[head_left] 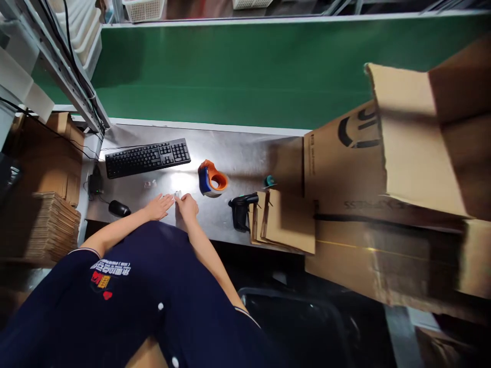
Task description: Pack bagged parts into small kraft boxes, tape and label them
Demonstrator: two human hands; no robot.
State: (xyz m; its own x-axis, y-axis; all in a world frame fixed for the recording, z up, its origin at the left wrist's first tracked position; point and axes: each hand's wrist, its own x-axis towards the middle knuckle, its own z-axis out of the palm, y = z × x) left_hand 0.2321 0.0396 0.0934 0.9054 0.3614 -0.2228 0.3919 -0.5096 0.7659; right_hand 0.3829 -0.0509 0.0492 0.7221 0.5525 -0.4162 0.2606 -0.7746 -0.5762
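My left hand [160,206] lies flat on the metal worktop [161,185], fingers stretched out toward a small, whitish see-through piece [178,194]. From the other side, my right hand [187,206] pinches that piece between thumb and fingers; it is too small to name exactly. Another small clear piece with a reddish mark [150,184] rests a little beyond my left hand. The black keyboard [148,158] lies behind it, and a black mouse [119,208] is to the left. To the right of my right hand stands an orange and blue tape dispenser [213,179].
A black handheld scanner [242,210] rests beside flat cardboard pieces [289,220]. Large open cartons [345,168] fill the right side. Stacked flat cardboard [53,227] stands at left, below a metal post [72,66]. A green conveyor belt [230,76] runs behind the worktop.
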